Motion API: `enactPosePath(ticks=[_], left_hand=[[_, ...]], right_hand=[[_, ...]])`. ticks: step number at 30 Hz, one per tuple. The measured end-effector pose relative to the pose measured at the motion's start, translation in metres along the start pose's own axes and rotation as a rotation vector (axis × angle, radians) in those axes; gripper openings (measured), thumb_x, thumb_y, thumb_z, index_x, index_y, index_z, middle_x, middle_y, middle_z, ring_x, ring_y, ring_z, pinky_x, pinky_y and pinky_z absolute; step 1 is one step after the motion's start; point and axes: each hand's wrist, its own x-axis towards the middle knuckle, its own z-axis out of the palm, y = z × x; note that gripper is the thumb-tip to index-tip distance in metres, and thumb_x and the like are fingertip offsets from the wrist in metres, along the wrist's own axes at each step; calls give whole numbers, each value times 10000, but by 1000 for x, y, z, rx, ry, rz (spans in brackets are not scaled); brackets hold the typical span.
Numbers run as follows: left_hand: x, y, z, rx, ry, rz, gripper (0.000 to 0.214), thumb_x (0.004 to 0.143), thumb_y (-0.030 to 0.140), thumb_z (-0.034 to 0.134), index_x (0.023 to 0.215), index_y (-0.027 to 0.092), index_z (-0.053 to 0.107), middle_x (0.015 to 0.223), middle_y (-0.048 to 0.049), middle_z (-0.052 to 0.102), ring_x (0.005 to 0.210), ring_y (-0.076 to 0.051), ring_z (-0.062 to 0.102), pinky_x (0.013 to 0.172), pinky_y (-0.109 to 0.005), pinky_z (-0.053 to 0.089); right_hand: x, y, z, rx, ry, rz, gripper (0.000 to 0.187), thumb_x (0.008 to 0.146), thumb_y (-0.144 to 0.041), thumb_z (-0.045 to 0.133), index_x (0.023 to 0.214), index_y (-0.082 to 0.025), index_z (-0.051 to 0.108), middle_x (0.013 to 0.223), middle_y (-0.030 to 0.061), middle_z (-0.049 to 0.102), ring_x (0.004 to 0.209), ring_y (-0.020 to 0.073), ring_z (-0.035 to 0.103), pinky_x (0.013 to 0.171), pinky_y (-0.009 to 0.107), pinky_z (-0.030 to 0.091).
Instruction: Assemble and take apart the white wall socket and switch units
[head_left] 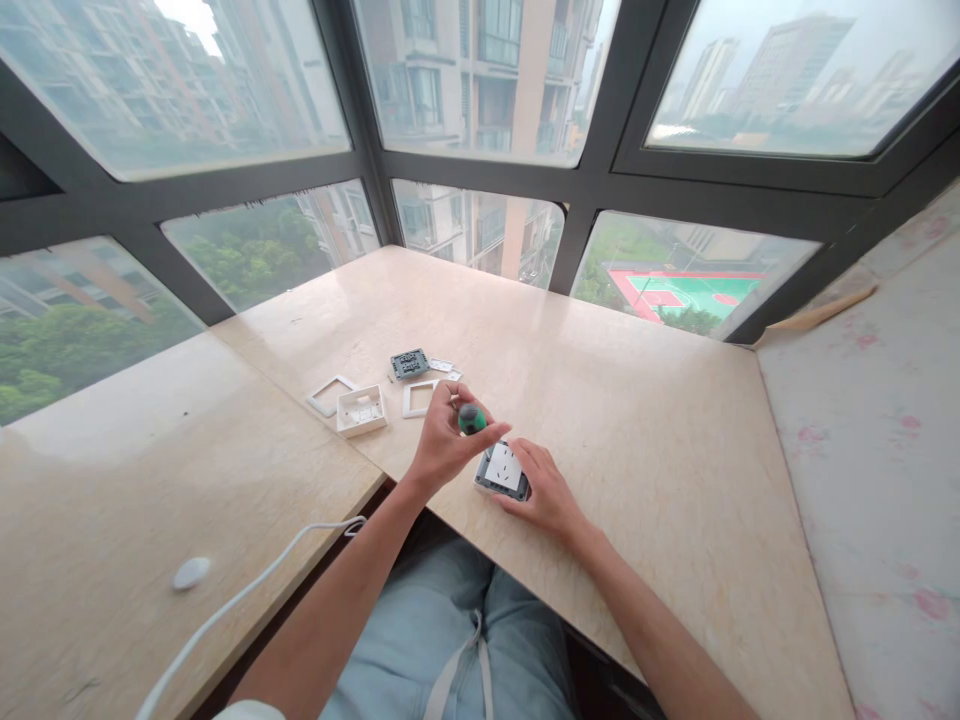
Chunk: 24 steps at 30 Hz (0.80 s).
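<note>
My left hand (441,440) is closed around the green and black handle of a screwdriver (471,419), which stands about upright over the left side of a wall socket (501,466). Most of the screwdriver's shaft and its tip are hard to make out. The socket has a white face with slots and a dark grey surround, and it lies near the front edge of the table. My right hand (546,488) grips it from the right, thumb at the near side and fingers at the far side.
Left of my hands lie a white mounting box (363,428), a white frame (321,388), a second white frame (406,402), a dark socket module (409,363) and small white strips (441,366). A white cable (255,580) and a round white disc (190,573) rest on the left tabletop. Windows border the table.
</note>
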Motion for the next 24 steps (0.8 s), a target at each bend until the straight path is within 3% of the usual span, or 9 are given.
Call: enactPosePath(ticks=[3, 6, 8, 11, 15, 20, 24], left_hand=[[8, -3, 6, 55, -3, 3, 495, 721, 335, 821, 1056, 223, 474, 634, 102, 519, 485, -62, 507, 489, -186, 413], [14, -4, 14, 14, 4, -40, 358, 776, 406, 758, 976, 206, 538, 628, 84, 485, 474, -55, 454, 478, -197, 378], [14, -3, 17, -21, 1, -67, 343, 795, 439, 720, 977, 201, 553, 660, 67, 488, 509, -64, 452, 507, -211, 384], [10, -2, 17, -137, -40, -78, 399, 843, 488, 572, 1126, 210, 525, 757, 33, 505, 611, -102, 495, 590, -249, 422], [2, -5, 12, -161, -63, -83, 444, 836, 454, 474, 1207, 213, 501, 826, 1, 520, 740, -150, 535, 678, -289, 446], [0, -3, 11, -93, -67, -136, 318, 836, 439, 634, 1016, 195, 541, 907, -28, 585, 874, -161, 593, 790, -302, 474], [0, 5, 12, -186, -107, -195, 466, 698, 367, 823, 931, 209, 452, 922, -22, 638, 870, -176, 666, 751, -299, 508]], right_hand=[[0, 0, 0, -3, -4, -2, 776, 814, -453, 683, 1465, -196, 350, 1393, 183, 497, 1282, 334, 477, 1063, 528, 433], [-1, 1, -1, -5, -9, 4, 788, 810, -454, 685, 1471, -197, 341, 1394, 188, 500, 1284, 339, 483, 1061, 530, 434], [-1, 1, -1, -1, -16, 6, 796, 808, -462, 685, 1475, -201, 337, 1396, 189, 500, 1285, 342, 487, 1059, 530, 437], [-1, 2, -2, 8, -30, 7, 802, 809, -468, 684, 1480, -206, 330, 1402, 188, 496, 1287, 342, 488, 1057, 525, 441], [-1, 3, -1, 11, -31, 16, 817, 811, -481, 679, 1495, -219, 316, 1407, 183, 494, 1294, 347, 485, 1059, 534, 439], [-2, 5, 0, 14, -34, 17, 813, 813, -505, 672, 1493, -219, 330, 1418, 180, 487, 1312, 348, 468, 1073, 536, 429], [-3, 6, 0, 14, -28, 29, 813, 804, -513, 681, 1481, -208, 350, 1414, 187, 486, 1311, 353, 466, 1065, 539, 434]])
